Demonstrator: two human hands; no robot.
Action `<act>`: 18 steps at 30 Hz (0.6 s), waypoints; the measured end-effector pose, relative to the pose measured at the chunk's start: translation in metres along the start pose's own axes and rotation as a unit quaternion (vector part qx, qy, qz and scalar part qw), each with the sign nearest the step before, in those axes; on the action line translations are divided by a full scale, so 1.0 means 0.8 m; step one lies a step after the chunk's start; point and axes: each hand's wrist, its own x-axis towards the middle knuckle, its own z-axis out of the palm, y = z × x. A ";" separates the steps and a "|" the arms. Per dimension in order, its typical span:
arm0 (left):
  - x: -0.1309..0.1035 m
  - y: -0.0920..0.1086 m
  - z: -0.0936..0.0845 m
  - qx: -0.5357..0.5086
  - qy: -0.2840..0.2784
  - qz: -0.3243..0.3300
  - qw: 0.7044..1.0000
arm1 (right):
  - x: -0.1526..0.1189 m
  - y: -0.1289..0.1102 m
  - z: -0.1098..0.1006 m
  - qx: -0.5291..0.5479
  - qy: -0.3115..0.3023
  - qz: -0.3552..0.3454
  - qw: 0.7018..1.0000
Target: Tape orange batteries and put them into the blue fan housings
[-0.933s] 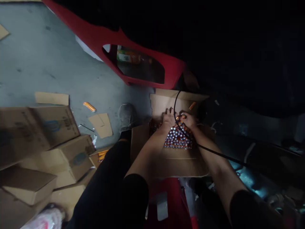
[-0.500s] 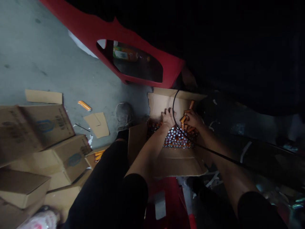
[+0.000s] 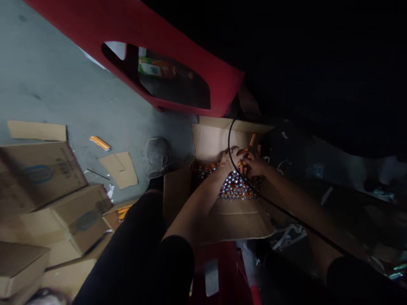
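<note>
Several orange cylinders [image 3: 244, 168] are sitting in the open carton [image 3: 235, 218]; the right hand [image 3: 256, 165], fingers half-curled, is holding some; the left hand [image 3: 225, 161] is lying alongside, fingers partly spread, hold unclear.

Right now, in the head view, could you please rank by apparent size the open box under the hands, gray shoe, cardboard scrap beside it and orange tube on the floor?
1. Open box
2. Gray shoe and cardboard scrap, too alike to rank
3. Orange tube, the smallest
</note>
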 end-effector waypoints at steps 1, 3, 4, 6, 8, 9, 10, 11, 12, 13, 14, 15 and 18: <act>0.003 0.003 0.004 0.004 -0.003 -0.001 1.000 | 0.002 0.000 0.002 -0.004 0.003 0.006 1.000; 0.006 0.006 0.009 0.012 -0.004 -0.007 1.000 | 0.006 -0.002 0.004 -0.011 0.012 0.023 1.000; 0.007 0.007 0.011 0.014 -0.003 -0.009 1.000 | 0.007 -0.003 0.005 -0.014 0.016 0.030 0.999; 0.007 0.008 0.012 0.016 0.002 -0.011 1.000 | 0.008 -0.006 0.004 -0.018 0.012 0.034 0.999; 0.006 0.007 0.011 0.017 0.004 -0.009 1.000 | 0.009 -0.008 0.000 -0.021 -0.004 0.024 0.999; 0.005 0.007 0.010 0.018 0.003 -0.007 1.000 | 0.010 -0.008 -0.002 -0.021 -0.016 0.017 1.000; 0.005 0.006 0.009 0.019 0.002 -0.006 1.000 | 0.011 -0.009 -0.005 -0.021 -0.027 0.009 0.999; 0.005 0.006 0.008 0.020 0.001 -0.004 1.000 | 0.012 -0.009 -0.007 -0.020 -0.038 0.002 0.999; 0.005 0.006 0.006 0.020 0.001 -0.003 1.000 | 0.014 -0.009 -0.010 -0.020 -0.045 -0.004 0.999; 0.005 0.006 0.005 0.020 0.001 0.000 1.000 | 0.015 -0.010 -0.012 -0.018 -0.050 -0.008 0.999; 0.006 0.006 0.004 0.019 0.000 0.003 1.000 | 0.015 -0.010 -0.013 -0.015 -0.052 -0.011 0.998; 0.007 0.006 0.004 0.017 -0.002 0.006 1.000 | 0.015 -0.010 -0.013 -0.012 -0.053 -0.012 0.998; 0.010 0.005 0.005 0.006 -0.011 0.017 1.000 | 0.012 -0.011 -0.010 0.001 -0.047 0.000 0.999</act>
